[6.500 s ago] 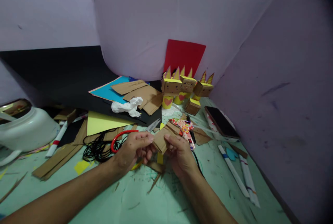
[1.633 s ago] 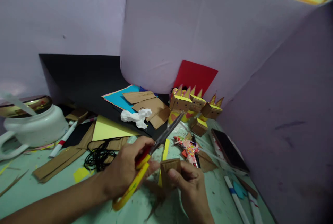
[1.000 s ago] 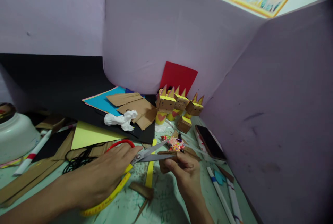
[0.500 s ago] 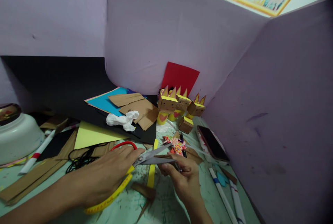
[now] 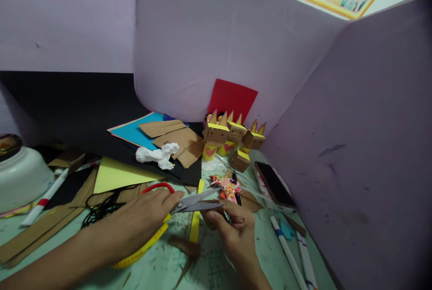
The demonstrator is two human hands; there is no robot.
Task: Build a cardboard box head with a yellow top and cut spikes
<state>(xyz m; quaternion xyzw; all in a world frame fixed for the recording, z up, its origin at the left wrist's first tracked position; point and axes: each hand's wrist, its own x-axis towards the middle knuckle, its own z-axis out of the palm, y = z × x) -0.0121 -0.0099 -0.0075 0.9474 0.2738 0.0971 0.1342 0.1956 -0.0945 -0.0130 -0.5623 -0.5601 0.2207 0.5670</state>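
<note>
Lilac screens wall a cluttered green tabletop (image 5: 216, 267), where a white pot (image 5: 20, 180) sits far left, contents unseen. Left hand (image 5: 141, 222) grips scissors (image 5: 189, 203), blades parted around a cardboard piece (image 5: 211, 216) pinched in the right hand (image 5: 236, 231).

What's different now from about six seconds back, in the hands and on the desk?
The left hand has taken up the scissors, which lay on the table before, and now works the blades at the cardboard piece. That piece was held by both hands then; now only the right hand pinches it. The cardboard figures, phone and crumpled tissue stayed put.
</note>
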